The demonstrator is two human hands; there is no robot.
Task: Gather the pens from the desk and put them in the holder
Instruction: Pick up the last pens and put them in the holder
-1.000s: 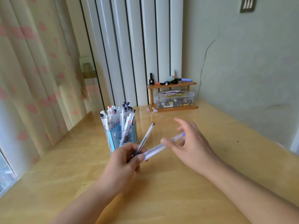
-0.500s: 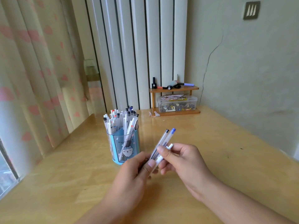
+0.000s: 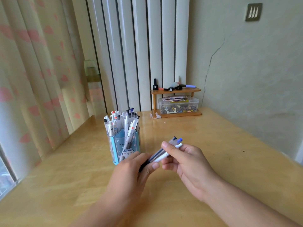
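both hands (image 3: 134, 167) (image 3: 185, 163) grip the pens (image 3: 164, 153), which point up-right; the holder (image 3: 124, 145) stands just left, nearer the left hand.

Pens (image 3: 165, 153) we hold: three
Holder (image 3: 125, 147) we see: one, its pens too crowded to count
Hands: two

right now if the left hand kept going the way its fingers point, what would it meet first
The left hand points up-right along the bundle of pens, so it would likely meet the right hand, whose fingers already close on them; depth is unclear.

Bare hands (image 3: 136, 171), apparently sleeveless forearms
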